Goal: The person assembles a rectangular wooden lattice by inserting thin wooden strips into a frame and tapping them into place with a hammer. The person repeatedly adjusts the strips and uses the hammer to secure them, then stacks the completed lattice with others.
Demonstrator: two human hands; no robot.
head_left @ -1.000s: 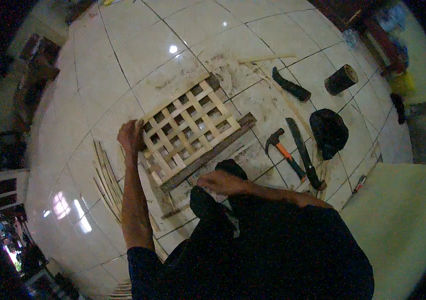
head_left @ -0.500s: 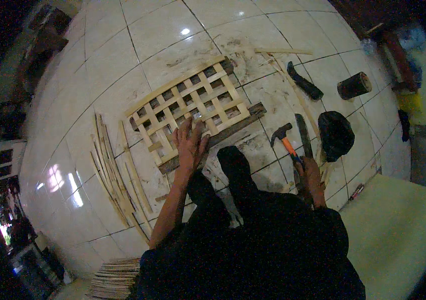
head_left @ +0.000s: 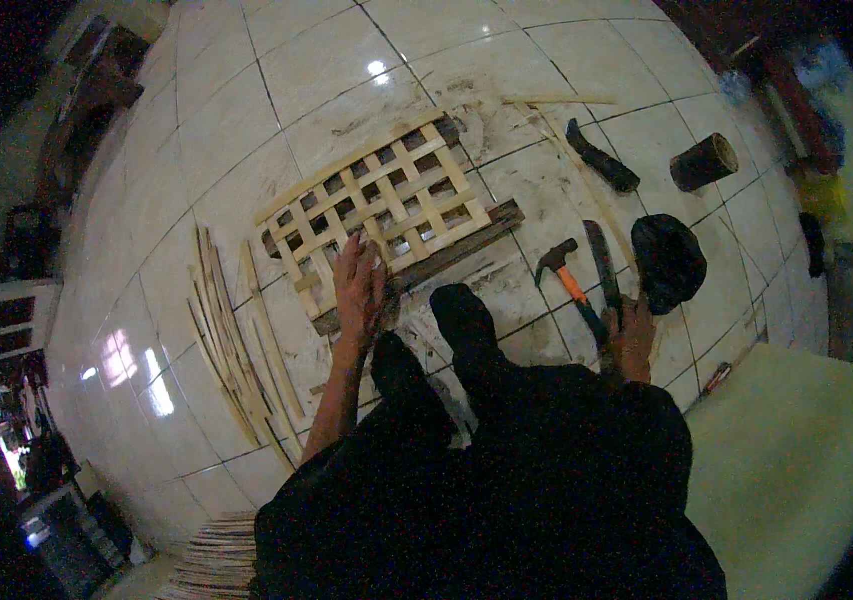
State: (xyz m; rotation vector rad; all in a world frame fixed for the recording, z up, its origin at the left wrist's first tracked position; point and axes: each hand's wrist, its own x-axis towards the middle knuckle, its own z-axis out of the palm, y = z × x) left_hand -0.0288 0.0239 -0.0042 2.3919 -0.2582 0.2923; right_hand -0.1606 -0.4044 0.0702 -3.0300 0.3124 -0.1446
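A woven lattice of pale flat bamboo strips (head_left: 411, 190) lies on the floor, resting on dark wooden slats (head_left: 466, 243). My left hand (head_left: 358, 290) lies on its near edge, left of the middle, with fingers stretched out. To the right, my right hand (head_left: 632, 340) is low beside the floor tools, fingers extended and apart. Its fingertips are at the near end of a long dark machete blade (head_left: 601, 262); the machete's handle is hidden. A claw hammer (head_left: 568, 280) with an orange and dark handle lies just left of that hand.
A dark plastic bag (head_left: 668, 262) lies right of the machete. Farther off are a curved dark piece (head_left: 601, 160) and a short log-like cylinder (head_left: 704, 163). Loose bamboo strips (head_left: 221, 330) lie at left, and a bundle of thin sticks (head_left: 211, 560) at lower left. A pale greenish surface (head_left: 796, 440) fills lower right.
My right hand has shifted slightly right, off the hammer's handle, more of which now shows. My left hand has moved a little left along the lattice edge. The view has shifted slightly.
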